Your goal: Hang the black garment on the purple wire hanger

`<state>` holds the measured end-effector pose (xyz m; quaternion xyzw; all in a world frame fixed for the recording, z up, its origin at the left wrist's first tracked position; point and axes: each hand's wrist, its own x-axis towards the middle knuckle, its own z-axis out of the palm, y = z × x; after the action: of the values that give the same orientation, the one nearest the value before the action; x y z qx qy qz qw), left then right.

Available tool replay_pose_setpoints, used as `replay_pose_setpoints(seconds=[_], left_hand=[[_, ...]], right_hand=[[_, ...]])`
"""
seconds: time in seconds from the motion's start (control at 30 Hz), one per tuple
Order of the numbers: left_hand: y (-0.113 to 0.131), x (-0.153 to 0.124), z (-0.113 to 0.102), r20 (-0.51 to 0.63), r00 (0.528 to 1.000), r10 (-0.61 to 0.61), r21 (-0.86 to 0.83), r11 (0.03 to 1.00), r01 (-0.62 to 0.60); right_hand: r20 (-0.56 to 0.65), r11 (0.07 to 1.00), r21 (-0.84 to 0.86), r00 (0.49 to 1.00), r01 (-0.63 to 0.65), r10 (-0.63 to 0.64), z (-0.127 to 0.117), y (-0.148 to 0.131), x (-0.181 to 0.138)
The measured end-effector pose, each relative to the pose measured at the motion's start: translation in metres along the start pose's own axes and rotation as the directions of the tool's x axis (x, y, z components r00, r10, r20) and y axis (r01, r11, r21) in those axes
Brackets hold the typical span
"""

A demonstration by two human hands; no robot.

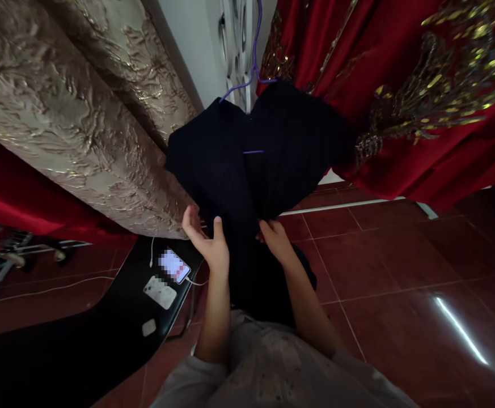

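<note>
A dark navy garment [225, 153] hangs on a purple wire hanger [253, 73] in front of me, its front parted in the middle. My left hand [208, 238] is beside the garment's left side, thumb and fingers spread apart, holding nothing that I can see. On the other side, my right hand [275, 238] is closed at the garment's front edge, with thumb and fingertips pinching the dark cloth. The lower part of the garment falls between my forearms and blends into dark shadow.
Beige embossed fabric [81, 113] hangs at left, and red cloth with gold sequins [400, 113] at right. A black bench [102, 323] holds a lit phone [174, 265], a white marbled phone or case [160, 292] and a small white square item [149, 327]. A white rack bar [349, 205] runs low.
</note>
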<state>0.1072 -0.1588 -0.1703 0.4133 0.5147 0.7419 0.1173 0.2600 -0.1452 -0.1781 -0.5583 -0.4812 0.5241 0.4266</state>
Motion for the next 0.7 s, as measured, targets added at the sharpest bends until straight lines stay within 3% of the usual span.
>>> replay_pose_setpoints(seconds=[0.03, 0.1, 0.17, 0.23, 0.43, 0.6, 0.7], left_hand=[[0.001, -0.003, 0.001, 0.053, 0.998, 0.021, 0.012, 1.0, -0.022], [0.004, -0.01, 0.004, 0.294, 0.956, -0.009, -0.003, 1.0, 0.011], [0.009, -0.02, 0.01, 0.552, 0.832, -0.051, -0.02, 0.997, 0.074], [0.014, -0.03, 0.019, 0.66, 0.748, -0.072, -0.02, 0.993, 0.113], [0.024, -0.036, 0.037, 0.581, 0.813, -0.031, 0.015, 1.0, 0.028], [0.023, -0.031, 0.034, 0.56, 0.828, -0.026, 0.024, 1.0, 0.016], [0.023, -0.033, 0.031, 0.525, 0.85, -0.042, 0.075, 0.997, 0.003]], right_hand=[[0.004, 1.0, 0.011, 1.0, -0.015, 0.015, -0.002, -0.003, -0.003], [-0.016, 0.998, 0.054, 1.0, 0.012, -0.011, -0.003, -0.011, -0.006], [-0.078, 0.991, 0.115, 0.995, 0.07, -0.062, -0.003, -0.018, -0.008], [-0.152, 0.976, 0.179, 0.983, 0.126, -0.099, -0.001, -0.022, -0.011], [-0.207, 0.945, 0.265, 0.968, 0.192, -0.139, -0.006, -0.019, -0.018], [-0.039, 0.934, 0.256, 0.968, 0.249, -0.247, -0.011, -0.025, -0.021], [0.012, 0.929, 0.288, 0.969, 0.234, -0.248, -0.01, -0.03, -0.023]])
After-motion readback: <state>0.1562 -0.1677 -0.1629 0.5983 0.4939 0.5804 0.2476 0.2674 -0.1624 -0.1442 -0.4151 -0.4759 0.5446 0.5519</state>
